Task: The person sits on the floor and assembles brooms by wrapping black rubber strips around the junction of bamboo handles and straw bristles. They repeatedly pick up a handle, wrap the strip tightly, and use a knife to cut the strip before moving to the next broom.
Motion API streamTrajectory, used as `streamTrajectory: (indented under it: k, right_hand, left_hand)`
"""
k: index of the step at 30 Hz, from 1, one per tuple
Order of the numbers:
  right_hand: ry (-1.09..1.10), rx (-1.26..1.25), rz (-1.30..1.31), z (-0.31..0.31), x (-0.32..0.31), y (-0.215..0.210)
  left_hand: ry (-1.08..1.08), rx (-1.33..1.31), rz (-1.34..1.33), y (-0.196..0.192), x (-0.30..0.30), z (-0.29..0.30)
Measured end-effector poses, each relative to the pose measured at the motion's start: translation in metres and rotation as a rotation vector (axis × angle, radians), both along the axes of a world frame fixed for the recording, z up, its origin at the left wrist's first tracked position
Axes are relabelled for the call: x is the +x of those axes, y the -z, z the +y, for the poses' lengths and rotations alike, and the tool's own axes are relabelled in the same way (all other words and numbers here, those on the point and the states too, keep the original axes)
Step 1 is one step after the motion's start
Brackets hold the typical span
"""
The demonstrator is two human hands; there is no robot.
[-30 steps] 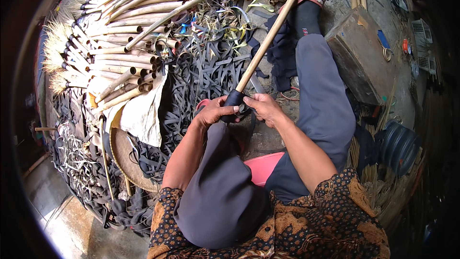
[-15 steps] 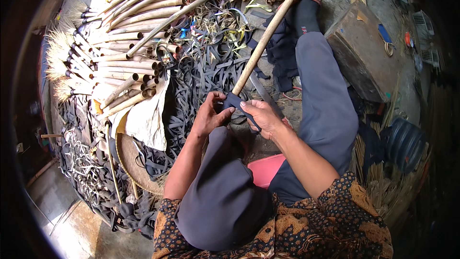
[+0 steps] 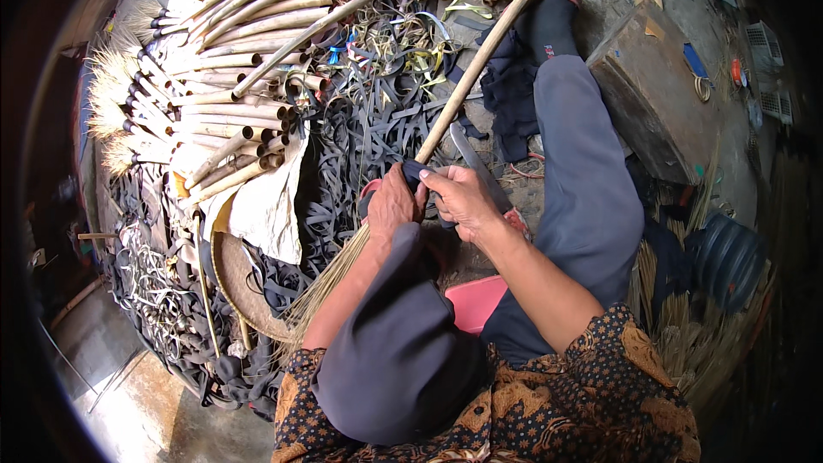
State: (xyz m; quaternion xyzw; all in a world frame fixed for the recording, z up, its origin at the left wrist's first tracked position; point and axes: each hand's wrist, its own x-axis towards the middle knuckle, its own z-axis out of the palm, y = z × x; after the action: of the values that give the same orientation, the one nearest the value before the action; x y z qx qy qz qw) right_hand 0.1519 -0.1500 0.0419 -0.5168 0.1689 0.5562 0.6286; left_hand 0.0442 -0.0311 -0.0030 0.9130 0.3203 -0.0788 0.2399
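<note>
A long bamboo pole [image 3: 480, 60] slants from the upper middle down to my hands. A dark strip [image 3: 414, 173] of cloth or rubber wraps round its lower end. My left hand [image 3: 394, 206] is closed round that wrapped end. With thumb and fingers, my right hand [image 3: 465, 202] pinches the strip just beside it. Thin straw bristles [image 3: 339, 270] fan out below my left hand, along the forearm. What lies inside my left palm is hidden. A knife blade [image 3: 476, 159] with a red handle rests just beyond my right hand.
Bamboo poles [image 3: 274, 30], some with bristled ends, are piled at the upper left. Dark strips [image 3: 351, 146] litter the floor beside a round woven tray [image 3: 225, 279]. A wooden box [image 3: 656, 90] stands at the right. Something pink [image 3: 474, 304] lies between my legs.
My left hand has turned over and closed round the wrapped end. Less of the strip shows, and straw bristles have appeared beside my left forearm. My right hand still pinches the strip.
</note>
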Motion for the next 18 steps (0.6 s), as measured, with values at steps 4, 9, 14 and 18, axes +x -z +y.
streamTrajectory:
  k: [4,9,14,18]
  right_hand:
    - [0.009,-0.05,-0.028,-0.006,-0.002,0.001]
    - [-0.019,-0.008,-0.014,-0.028,-0.002,0.015]
    - [-0.242,-0.112,-0.053,-0.028,0.01,0.03]
    - [-0.362,-0.206,-0.154,-0.015,0.012,0.037]
  left_hand:
    - [0.0,-0.134,0.153,0.003,0.01,0.015]
    - [0.015,-0.642,0.173,-0.003,0.009,0.036]
    - [-0.236,-1.74,0.202,0.006,0.006,0.051]
    - [-0.194,-1.11,-0.081,0.013,0.0,0.04]
